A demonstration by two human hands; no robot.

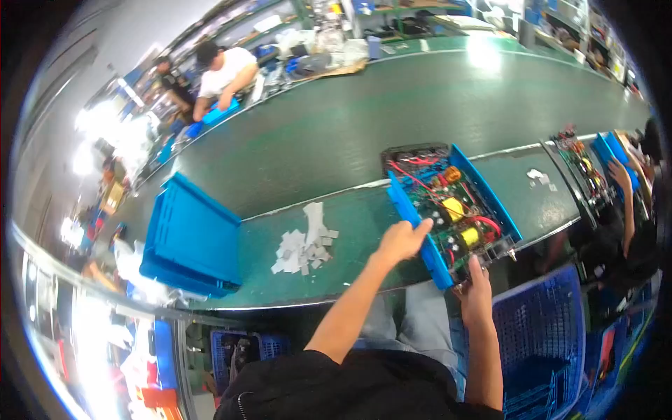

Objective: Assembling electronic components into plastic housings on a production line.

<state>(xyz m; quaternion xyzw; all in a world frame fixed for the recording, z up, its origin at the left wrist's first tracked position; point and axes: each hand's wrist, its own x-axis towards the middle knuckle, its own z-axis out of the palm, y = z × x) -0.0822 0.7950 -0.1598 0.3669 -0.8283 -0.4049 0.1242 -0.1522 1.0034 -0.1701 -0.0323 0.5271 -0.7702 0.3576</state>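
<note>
An open blue metal housing (pixel 490 196) lies tilted on the green bench in front of me. Its circuit board (pixel 441 210) carries yellow-wrapped coils, a copper ring coil and red wires. My left hand (pixel 400 243) is closed over the housing's left side wall, thumb on top toward the inside. At the near end, my right hand (pixel 477 290) grips the housing by its end panel (pixel 498 248), thumb up; its other fingers are partly hidden beneath. A dark end piece (pixel 416 152) sits at the far end.
A pile of small pale pieces (pixel 304 245) and a stack of blue covers (pixel 192 234) lie to the left. Beyond runs a wide green conveyor (pixel 315 133). Another person's hand (pixel 619 175) works at the right. A blue crate (pixel 539 329) stands below the bench.
</note>
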